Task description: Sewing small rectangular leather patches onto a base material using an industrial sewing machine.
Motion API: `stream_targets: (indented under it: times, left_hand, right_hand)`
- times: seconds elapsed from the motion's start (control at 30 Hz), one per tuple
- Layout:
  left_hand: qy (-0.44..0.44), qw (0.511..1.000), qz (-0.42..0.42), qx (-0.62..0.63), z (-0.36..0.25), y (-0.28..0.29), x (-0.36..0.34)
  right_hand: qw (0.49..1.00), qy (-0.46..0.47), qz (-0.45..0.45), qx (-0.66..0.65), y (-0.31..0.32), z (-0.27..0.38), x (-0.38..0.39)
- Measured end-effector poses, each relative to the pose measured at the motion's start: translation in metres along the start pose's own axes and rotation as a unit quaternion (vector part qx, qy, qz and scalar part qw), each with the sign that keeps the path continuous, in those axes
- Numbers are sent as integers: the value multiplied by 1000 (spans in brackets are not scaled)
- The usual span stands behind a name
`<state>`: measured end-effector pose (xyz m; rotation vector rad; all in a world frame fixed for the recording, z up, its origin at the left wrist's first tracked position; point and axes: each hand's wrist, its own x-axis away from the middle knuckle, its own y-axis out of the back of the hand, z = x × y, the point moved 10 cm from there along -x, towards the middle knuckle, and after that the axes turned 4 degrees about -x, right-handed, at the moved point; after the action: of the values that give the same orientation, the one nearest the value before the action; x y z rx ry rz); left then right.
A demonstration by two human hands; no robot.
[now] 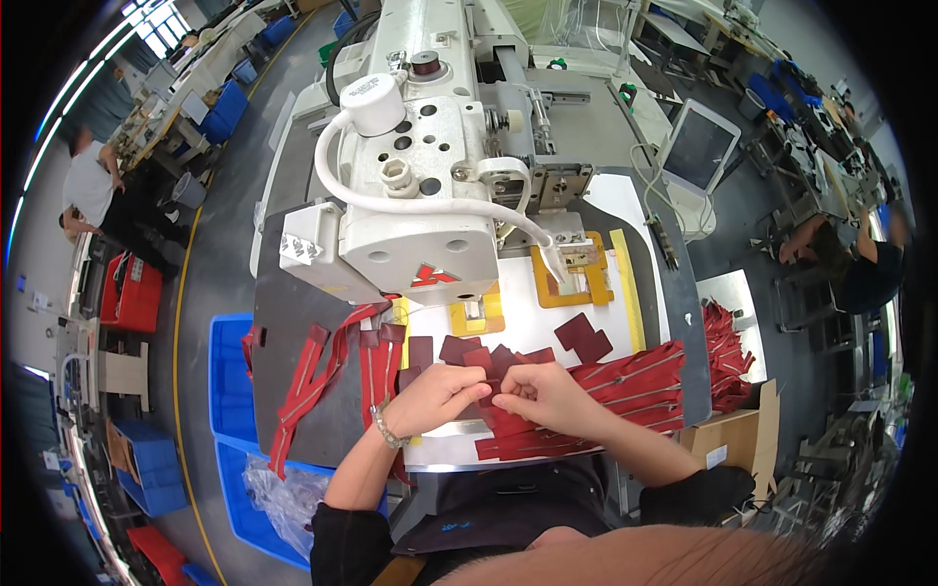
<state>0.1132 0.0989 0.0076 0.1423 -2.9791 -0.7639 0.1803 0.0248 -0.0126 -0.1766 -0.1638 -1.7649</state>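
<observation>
My left hand (pixel 445 396), a bracelet on its wrist, is closed in a pinch over the dark red pieces in the middle of the work plate (pixel 440 439). Close beside it, my right hand (pixel 537 396) has curled fingers; what either holds between the fingertips is hard to make out. Square maroon patches (pixel 581 335) lie above my hands. Red zipper strips (pixel 635 391) spread to the right, and more strips with maroon tabs (pixel 303 386) lie at the left. A white sewing machine (pixel 420 244) stands over the plate, with a yellow clamp frame (pixel 598 283) at its right.
Blue bins (pixel 234 381) stand left of the table, a cardboard box (pixel 733 439) at lower right. A screen (pixel 699 151) is mounted right of the machine. Co-workers (pixel 98 186) are at the far left and at the right (pixel 860 269). A red crate (pixel 132 293) sits by the aisle.
</observation>
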Motion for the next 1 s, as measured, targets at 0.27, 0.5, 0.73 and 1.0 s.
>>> stream_targets:
  times: [0.27,0.5,0.73,1.0]
  left_hand:
    - [32,965,-174,-192,10,48,-5]
    - [-49,916,-186,-353,4,33,-3]
    - [-50,909,-162,-380,19,23,-11]
    - [-67,883,-181,-427,16,19,-16]
  right_hand:
    - [990,-104,13,-91,38,-45,-92]
    - [988,-145,-8,-42,39,-44,-114]
    - [990,-135,-13,-30,37,-44,-117]
    - [990,-117,20,73,37,-33,-123]
